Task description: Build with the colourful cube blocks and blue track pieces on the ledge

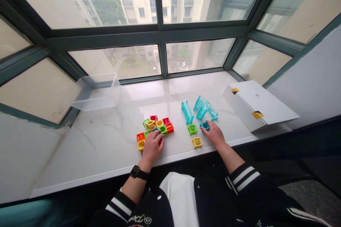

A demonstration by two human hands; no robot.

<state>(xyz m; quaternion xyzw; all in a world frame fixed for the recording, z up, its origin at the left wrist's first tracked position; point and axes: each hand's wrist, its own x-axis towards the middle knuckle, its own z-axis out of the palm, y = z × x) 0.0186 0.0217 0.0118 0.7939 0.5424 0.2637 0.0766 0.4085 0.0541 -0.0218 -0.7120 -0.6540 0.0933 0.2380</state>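
My right hand (215,134) has its thumb and fingers closed on a blue cube block (204,126) resting on the white sill. Left of it lie a green cube block (192,129) and, nearer the edge, a yellow cube block (197,142). My left hand (153,146) is over a cluster of colourful hollow cube blocks, fingers curled down. Bits of blue and red blocks show around its fingertips; what it grips is mostly hidden. An orange block (140,137), a red block (166,120) and a tilted yellow block (151,125) belong to this cluster.
Translucent turquoise track pieces (201,108) lie behind the blocks, one straight piece (187,112) apart from the others. A clear plastic bin (98,104) stands at the back left, and a white box (261,104) with yellow-black tape at the right. Windows border the marble-patterned sill (106,149).
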